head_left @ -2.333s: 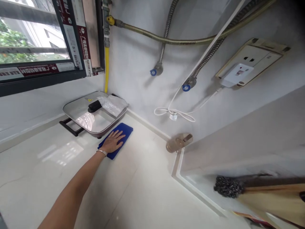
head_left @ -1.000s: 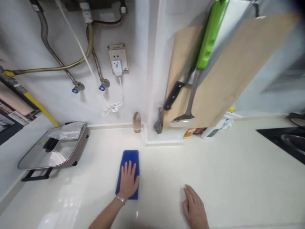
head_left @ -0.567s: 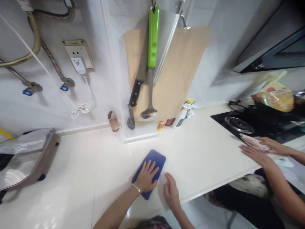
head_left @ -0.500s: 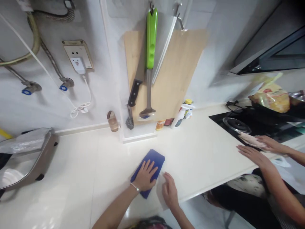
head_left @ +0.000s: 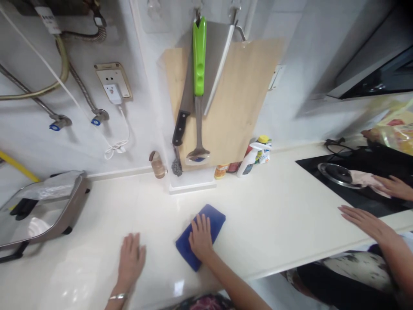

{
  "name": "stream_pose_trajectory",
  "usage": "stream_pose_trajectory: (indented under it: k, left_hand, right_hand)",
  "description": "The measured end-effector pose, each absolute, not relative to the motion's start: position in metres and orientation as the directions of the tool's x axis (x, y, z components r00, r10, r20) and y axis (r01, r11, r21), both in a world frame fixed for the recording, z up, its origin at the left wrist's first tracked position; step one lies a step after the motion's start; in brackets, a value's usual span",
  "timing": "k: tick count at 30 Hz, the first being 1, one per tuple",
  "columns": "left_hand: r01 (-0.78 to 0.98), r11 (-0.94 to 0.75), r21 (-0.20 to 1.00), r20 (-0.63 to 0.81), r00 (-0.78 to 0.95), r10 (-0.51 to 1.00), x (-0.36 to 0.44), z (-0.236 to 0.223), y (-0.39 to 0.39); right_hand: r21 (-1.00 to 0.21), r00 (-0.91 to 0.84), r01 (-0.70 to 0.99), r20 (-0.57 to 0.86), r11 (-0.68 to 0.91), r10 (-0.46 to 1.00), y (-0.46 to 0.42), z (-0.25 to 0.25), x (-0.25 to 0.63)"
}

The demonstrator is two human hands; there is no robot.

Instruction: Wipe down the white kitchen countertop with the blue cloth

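A folded blue cloth [head_left: 216,218] lies flat on the white countertop [head_left: 155,275]. My right hand [head_left: 201,239] rests on top of it, palm down, with the fingers stretched out. To the left of the cloth, my left hand [head_left: 130,258], with a bracelet at its wrist, is at the bare countertop and holds nothing. Its fingers are extended and slightly blurred.
An electric pan [head_left: 61,215] stands at the left. Against the wall are a brown pitcher [head_left: 157,165], a spray bottle [head_left: 248,163] and a hanging cutting board [head_left: 238,86] with utensils. At right, another person's hand wipes the black cooktop [head_left: 335,191] with a pink cloth [head_left: 368,178].
My left hand has left the blue cloth and moved left over the countertop. My right hand has come onto the cloth. The co-worker's hand has moved the pink cloth farther onto the cooktop.
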State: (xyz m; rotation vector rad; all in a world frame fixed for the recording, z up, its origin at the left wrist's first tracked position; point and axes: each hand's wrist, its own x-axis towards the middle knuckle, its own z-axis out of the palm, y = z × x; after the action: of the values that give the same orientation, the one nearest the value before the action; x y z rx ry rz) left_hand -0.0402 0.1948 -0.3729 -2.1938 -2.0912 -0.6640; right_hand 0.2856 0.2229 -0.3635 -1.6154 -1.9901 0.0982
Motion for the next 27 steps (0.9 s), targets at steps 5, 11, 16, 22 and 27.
stream_pose_trajectory:
  k: [5, 11, 16, 22, 27]
  left_hand:
    - [0.928, 0.249, 0.278, 0.304, -0.331, 0.893, -0.053, -0.371, 0.189]
    - [0.936, 0.261, 0.237, 0.366, -0.335, 0.868, -0.037, -0.370, 0.185]
    - [0.931, 0.289, 0.224, 0.351, -0.354, 0.867, -0.040, -0.364, 0.192]
    - [0.919, 0.308, 0.245, 0.316, -0.376, 0.871, -0.037, -0.357, 0.197]
    - [0.926, 0.287, 0.246, 0.325, -0.358, 0.876, -0.042, -0.362, 0.200]
  right_hand:
    - [-0.393, -0.148, 0.883, 0.283, 0.255, 0.948, 0.225, -0.374, 0.279]
    - [-0.372, -0.336, 0.819, 0.307, 0.437, 0.891, 0.223, -0.368, 0.344]
    - [-0.353, -0.506, 0.734, 0.285, 0.580, 0.814, 0.221, -0.367, 0.442]
    - [-0.366, -0.496, 0.743, 0.261, 0.560, 0.829, 0.228, -0.363, 0.504]
    - [-0.403, 0.048, 0.904, 0.429, 0.143, 0.902, 0.227, -0.379, 0.456]
